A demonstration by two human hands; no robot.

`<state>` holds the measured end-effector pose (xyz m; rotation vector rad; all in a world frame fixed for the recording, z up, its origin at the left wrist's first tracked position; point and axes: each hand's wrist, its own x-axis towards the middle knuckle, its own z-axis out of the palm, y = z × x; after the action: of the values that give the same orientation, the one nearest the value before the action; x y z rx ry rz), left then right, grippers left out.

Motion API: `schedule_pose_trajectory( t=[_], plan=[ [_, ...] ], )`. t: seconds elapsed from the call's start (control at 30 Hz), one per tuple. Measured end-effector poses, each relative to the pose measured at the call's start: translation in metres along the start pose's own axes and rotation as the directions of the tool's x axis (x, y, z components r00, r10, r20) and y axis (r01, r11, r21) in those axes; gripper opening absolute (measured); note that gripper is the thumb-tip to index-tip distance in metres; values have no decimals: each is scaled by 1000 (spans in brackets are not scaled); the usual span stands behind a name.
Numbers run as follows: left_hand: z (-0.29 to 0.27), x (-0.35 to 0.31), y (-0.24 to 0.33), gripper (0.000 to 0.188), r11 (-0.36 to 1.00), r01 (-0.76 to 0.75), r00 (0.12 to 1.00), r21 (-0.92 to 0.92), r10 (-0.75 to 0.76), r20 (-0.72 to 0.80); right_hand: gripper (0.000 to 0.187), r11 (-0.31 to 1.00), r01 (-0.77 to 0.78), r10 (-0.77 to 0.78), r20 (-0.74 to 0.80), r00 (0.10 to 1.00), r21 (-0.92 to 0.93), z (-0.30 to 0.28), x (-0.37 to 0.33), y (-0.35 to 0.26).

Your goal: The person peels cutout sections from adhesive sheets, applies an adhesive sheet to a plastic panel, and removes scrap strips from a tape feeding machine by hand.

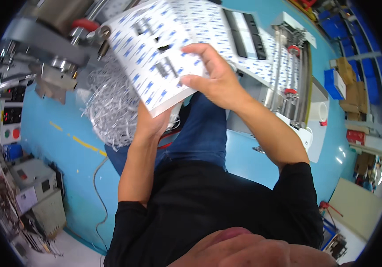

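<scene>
A white stack of sheets (155, 75) with repeating blue marks is tilted in front of me, its thick lower edge showing. My left hand (153, 122) holds it from below, with most of its fingers hidden underneath. Several small dark and grey strips (166, 69) lie on its top face, slightly blurred. Over the right side of the stack is my right hand (215, 78). Its thumb and forefinger are spread apart, the thumb tip at the surface, and nothing shows between them. The other fingers of that hand are partly hidden.
Behind the stack, more blue-marked sheeting (204, 22) carries black and grey strips (246, 35). A roller frame (291, 75) stands at the right. Shredded white strips (111, 102) pile up below a metal machine arm (44, 42) at the left. A cable (96, 187) crosses the blue floor.
</scene>
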<state>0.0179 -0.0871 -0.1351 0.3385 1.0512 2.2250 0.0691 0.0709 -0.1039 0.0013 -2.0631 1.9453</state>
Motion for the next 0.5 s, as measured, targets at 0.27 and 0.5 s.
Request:
schedule_pose_trajectory(
  t=[0.27,0.5],
  plan=[
    [-36,37,33,25,-351,-220,789,910,484,378,65,903,-194,38,-380,924,-382,-87,22,-49],
    [-60,60,47,27,-351,-133,885,927,380,270,37,827,-527,370,-515,773,-198,-220,24,8]
  ],
)
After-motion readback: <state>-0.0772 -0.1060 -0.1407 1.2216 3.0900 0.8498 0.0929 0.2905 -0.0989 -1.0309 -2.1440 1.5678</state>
